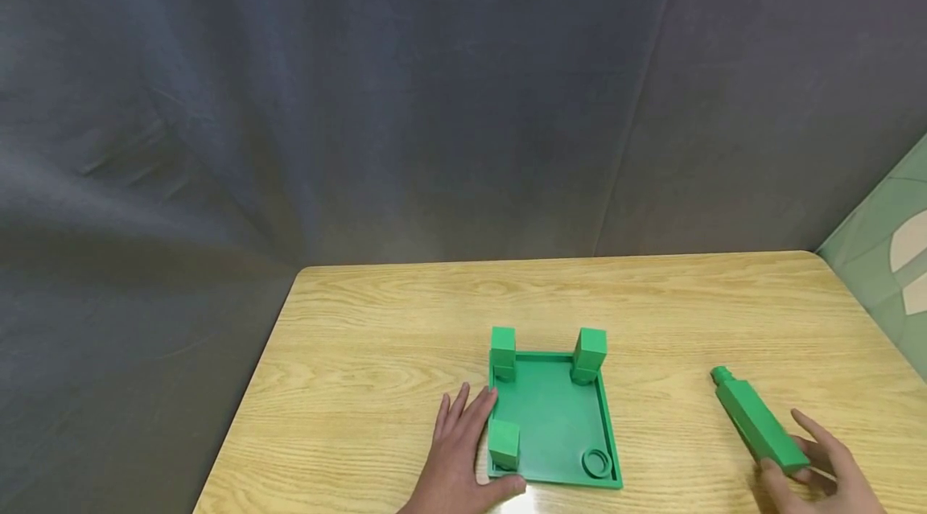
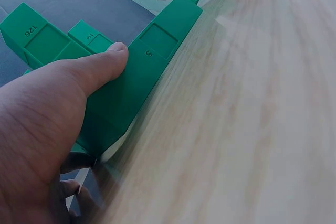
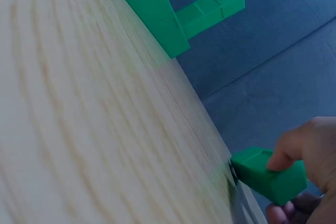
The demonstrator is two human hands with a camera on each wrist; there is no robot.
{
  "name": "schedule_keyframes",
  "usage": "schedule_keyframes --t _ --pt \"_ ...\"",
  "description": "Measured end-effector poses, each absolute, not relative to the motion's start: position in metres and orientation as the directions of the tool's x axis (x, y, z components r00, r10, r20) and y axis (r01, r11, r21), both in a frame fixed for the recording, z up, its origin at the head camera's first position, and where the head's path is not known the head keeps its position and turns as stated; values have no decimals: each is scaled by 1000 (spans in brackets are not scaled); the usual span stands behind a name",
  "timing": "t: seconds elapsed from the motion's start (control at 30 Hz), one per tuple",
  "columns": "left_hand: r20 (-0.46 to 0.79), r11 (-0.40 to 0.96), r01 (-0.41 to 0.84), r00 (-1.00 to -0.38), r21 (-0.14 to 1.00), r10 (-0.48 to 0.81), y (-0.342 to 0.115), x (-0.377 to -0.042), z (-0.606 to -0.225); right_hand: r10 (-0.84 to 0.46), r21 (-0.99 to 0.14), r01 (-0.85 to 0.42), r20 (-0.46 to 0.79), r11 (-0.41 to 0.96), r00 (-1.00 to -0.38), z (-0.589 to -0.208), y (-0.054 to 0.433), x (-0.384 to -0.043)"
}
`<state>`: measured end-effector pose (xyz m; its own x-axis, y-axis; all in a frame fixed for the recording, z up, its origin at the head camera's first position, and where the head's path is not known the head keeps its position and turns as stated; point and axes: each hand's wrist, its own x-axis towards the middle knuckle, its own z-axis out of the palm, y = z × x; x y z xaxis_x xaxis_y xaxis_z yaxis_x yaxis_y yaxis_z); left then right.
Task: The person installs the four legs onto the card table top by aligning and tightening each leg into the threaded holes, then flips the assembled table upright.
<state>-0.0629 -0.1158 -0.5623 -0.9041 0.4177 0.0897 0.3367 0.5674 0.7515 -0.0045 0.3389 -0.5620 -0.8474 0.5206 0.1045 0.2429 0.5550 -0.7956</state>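
A green square tabletop [image 1: 550, 417] lies upside down on the wooden table, its rim facing up. Three square table legs stand at its corners: back left [image 1: 503, 349], back right [image 1: 591, 351] and front left [image 1: 504, 442]. At the front right corner is a bare round socket [image 1: 597, 462]. My left hand [image 1: 459, 454] spans the front left corner, straight fingers along the left side, thumb against the front wall [image 2: 149, 51]. Off to the right, my right hand [image 1: 821, 470] pinches the thick end of a loose green table leg [image 1: 756, 421]. Its narrow knobbed end points away, toward the back.
The wooden table [image 1: 376, 321] has rounded back corners. A dark grey curtain [image 1: 463, 96] hangs behind it and along the left. A green and cream patterned surface [image 1: 891, 257] stands at the right edge.
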Motion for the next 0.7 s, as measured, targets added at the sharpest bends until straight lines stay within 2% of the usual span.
schedule_keyframes --t 0.07,0.2,0.3,0.43,0.7 --pt "95 568 341 -904 749 417 -116 -63 -563 568 -830 212 146 515 -810 -561 336 -4" --pt "107 567 352 -902 745 419 -116 -62 -564 521 -879 24 260 476 -813 -557 338 -5" --pt "118 568 364 -899 738 422 -116 -62 -564 527 -890 -68 327 450 -784 -549 333 -6" --pt "106 570 355 -900 741 422 -116 -63 -563 637 -891 -67 372 449 -675 -536 314 -6" --pt "75 564 328 -903 758 423 -116 -63 -561 707 -918 -92 359 386 -609 -528 302 -4"
